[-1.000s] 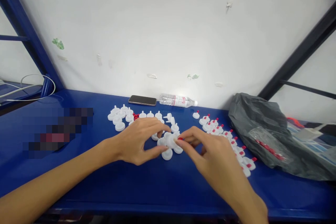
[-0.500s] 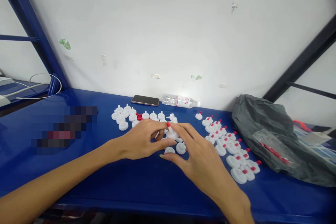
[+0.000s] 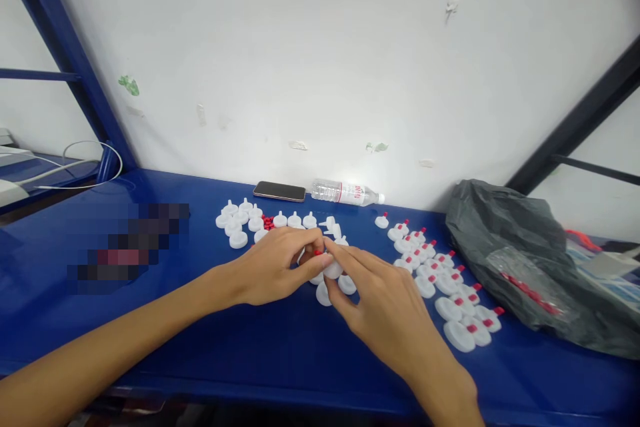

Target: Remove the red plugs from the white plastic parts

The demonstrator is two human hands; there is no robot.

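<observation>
A white nozzle cap (image 3: 333, 270) is held tilted between the thumb and fingers of my right hand (image 3: 387, 300). My left hand (image 3: 277, 265) pinches the small red tip cap (image 3: 319, 252) at its spout end, so the two hands meet over the table. Fingers partly hide both pieces. Just beneath and behind them lie more white nozzle caps (image 3: 324, 293), some covered by my hands. Farther left is a cluster of white nozzle caps with bare spouts (image 3: 238, 239), beside a small pile of red tip caps (image 3: 269, 222).
Several white nozzle caps with red tips (image 3: 459, 336) lie in a slanting group on the right of the blue table (image 3: 240, 360). Along the wall are a phone (image 3: 279, 191) and a plastic bottle (image 3: 345, 192). A dark plastic bag (image 3: 480, 220) carries a clear bag of red pieces (image 3: 530, 290).
The nozzle cap has tipped over from nearly upright, its red tip now toward my left hand. My left fingers have closed round the tip, and my right thumb and fingers have closed on the base.
</observation>
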